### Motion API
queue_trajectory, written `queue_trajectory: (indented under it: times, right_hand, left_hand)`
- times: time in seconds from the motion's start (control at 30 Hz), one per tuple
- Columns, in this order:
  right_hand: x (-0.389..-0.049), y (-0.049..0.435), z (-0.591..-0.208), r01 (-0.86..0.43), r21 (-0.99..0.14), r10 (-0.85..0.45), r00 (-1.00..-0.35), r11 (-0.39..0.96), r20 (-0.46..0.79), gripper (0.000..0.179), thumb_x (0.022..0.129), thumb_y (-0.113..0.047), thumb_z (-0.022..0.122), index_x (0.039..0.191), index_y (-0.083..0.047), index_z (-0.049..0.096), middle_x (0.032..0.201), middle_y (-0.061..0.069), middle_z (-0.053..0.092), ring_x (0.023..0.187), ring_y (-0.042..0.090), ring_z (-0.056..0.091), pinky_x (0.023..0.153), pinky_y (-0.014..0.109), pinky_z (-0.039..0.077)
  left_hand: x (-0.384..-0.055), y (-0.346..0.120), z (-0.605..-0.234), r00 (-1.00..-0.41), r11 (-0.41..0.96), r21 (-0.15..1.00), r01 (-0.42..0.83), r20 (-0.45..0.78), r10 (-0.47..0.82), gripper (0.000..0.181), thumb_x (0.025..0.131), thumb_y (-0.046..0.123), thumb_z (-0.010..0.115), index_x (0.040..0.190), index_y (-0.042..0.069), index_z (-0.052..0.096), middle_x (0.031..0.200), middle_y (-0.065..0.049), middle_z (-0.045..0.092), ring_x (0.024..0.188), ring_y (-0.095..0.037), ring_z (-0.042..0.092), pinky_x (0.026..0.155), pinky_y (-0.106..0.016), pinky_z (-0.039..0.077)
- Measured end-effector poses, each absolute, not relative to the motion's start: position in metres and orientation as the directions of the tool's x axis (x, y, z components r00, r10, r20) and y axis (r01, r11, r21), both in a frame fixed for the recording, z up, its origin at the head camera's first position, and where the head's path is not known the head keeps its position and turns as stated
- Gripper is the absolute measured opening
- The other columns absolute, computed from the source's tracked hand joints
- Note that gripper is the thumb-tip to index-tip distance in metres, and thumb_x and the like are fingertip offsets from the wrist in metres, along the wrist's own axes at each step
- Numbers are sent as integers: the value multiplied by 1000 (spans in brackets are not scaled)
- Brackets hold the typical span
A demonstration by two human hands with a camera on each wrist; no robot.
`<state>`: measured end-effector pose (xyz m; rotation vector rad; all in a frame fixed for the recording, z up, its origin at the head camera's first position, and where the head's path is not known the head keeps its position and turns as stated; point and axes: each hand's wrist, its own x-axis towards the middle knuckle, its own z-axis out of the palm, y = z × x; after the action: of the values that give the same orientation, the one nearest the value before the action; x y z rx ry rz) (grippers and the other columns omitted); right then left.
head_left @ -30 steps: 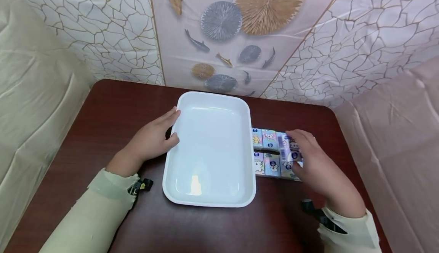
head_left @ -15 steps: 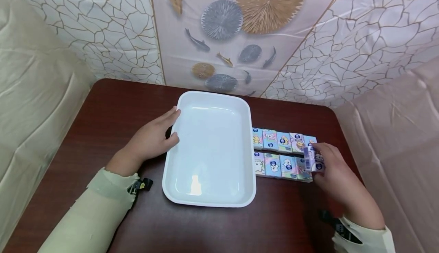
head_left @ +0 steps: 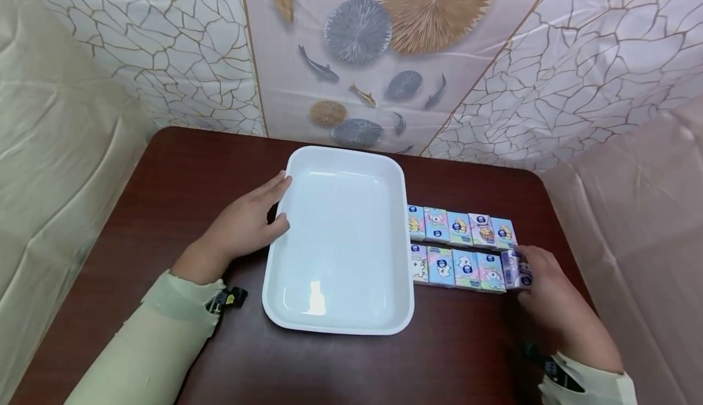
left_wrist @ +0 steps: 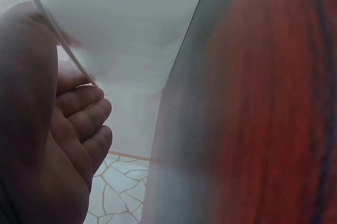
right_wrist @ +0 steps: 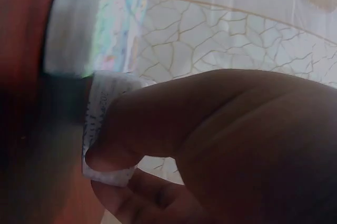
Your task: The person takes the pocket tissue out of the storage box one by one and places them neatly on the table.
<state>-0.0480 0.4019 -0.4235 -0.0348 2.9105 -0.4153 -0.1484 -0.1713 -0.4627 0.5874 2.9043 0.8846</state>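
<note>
My left hand (head_left: 247, 222) rests against the left rim of a white rectangular tray (head_left: 406, 258), fingertips and thumb tip at its edge. The left wrist view shows its loosely bent fingers (left_wrist: 90, 118) beside the tray wall (left_wrist: 131, 29). At the right, my right hand (head_left: 555, 295) pinches a small purple-and-white pocket tissue pack (head_left: 511, 269) by its sides. That pack stands at the right end of the nearer row of tissue packs (head_left: 465, 268), close up to it. In the right wrist view the thumb covers part of the held pack (right_wrist: 113, 89).
A farther row of cartoon-printed tissue packs (head_left: 459, 228) runs alongside, with a narrow gap between the rows. Both rows begin at the tray's right side. Everything sits on a dark red-brown table (head_left: 219, 356), with a patterned cloth (head_left: 357, 75) hanging behind it.
My right hand has moved right and toward me with the tissue pack, from above the rows to the nearer row's right end. The left hand and the tray have stayed in place.
</note>
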Motion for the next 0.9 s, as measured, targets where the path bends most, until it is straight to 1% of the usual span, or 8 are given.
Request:
queue_trajectory:
  times: [0.17,0.2,0.33,0.43,0.6,0.7,0.8,0.9]
  right_hand:
    - [-49,407,-431,36,-272,-33,-969,962,-246,84,81,9,70,154,11,29,153,41,27,133,54,34,105,77,38]
    - [-49,408,-433,47,-275,-27,-965,960,-259,85,81,9,70,155,11,29,153,41,26,134,54,33,106,78,37]
    - [-51,408,-436,69,-282,-18,-955,957,-296,86,81,11,69,156,10,27,154,42,25,137,56,32,108,78,35]
    - [-52,407,-438,76,-287,-19,-949,955,-315,86,81,11,68,157,9,27,156,41,24,137,56,32,108,78,34]
    - [-52,406,-440,104,-282,5,-944,954,-330,88,81,11,67,158,8,25,158,41,22,137,56,32,109,78,34]
    - [-51,406,-441,113,-279,14,-942,954,-334,90,80,12,67,160,6,24,159,40,22,138,56,32,109,79,34]
    - [-50,405,-439,117,-269,21,-942,956,-336,95,80,12,68,162,3,23,161,38,22,139,57,32,109,79,34]
    - [-49,403,-437,106,-254,21,-948,961,-317,98,80,9,71,165,-2,22,163,36,22,139,58,31,108,81,33]
  left_hand:
    - [-148,-171,-461,-928,763,553,336,55,369,76,100,39,52,169,25,24,177,3,18,150,-24,49,102,-48,55]
    - [-148,-171,-461,-928,764,551,335,53,369,76,100,39,53,169,26,23,177,3,18,143,-24,56,98,-47,56]
    - [-148,-170,-461,-928,768,543,339,60,368,76,100,38,53,169,26,24,177,4,19,130,-23,66,92,-44,57]
    - [-148,-171,-460,-929,768,544,339,62,366,76,100,38,54,169,26,25,177,2,20,133,-23,64,95,-45,56]
    - [-148,-170,-458,-929,769,542,339,63,365,76,99,38,54,168,25,25,177,1,21,121,-22,70,94,-45,56]
    - [-148,-170,-458,-929,771,540,337,60,365,76,99,39,54,169,26,25,177,2,20,131,-23,65,98,-46,56]
    - [-148,-170,-459,-929,770,540,339,62,366,76,99,39,53,169,25,25,177,1,20,148,-24,51,104,-49,54]
    - [-147,-170,-458,-929,769,542,340,65,365,76,99,39,54,168,23,26,177,0,21,151,-24,47,107,-50,52]
